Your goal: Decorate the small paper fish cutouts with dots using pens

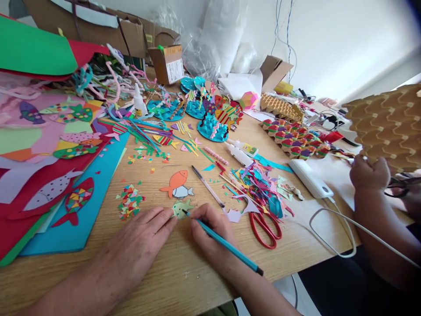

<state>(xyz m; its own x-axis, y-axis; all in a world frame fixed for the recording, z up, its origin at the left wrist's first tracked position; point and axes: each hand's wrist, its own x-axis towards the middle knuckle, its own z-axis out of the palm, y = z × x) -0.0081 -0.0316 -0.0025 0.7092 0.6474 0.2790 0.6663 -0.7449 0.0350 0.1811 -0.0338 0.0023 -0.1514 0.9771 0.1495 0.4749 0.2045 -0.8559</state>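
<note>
My left hand [144, 235] lies flat on the table, its fingertips pressing the left edge of a small light-green paper fish [184, 207]. In my right hand [210, 230] is a blue felt-tip pen [226, 245], its dark tip touching that fish. Just behind lie an orange paper fish [179, 181] and a pale blue one [182, 192], partly overlapping. To the left is a heap of tiny paper scraps [130, 202]. A ballpoint pen [208, 186] and red-handled scissors [266, 230] rest to the right of my right hand's work.
Coloured sheets [108, 188] with paper fish cover the left side. Glue bottles [239, 154], paper strips [272, 188] and a white power bank [311, 177] with a cable are on the right. Another person's hand [370, 173] holds an egg carton [388, 127] beside scissors.
</note>
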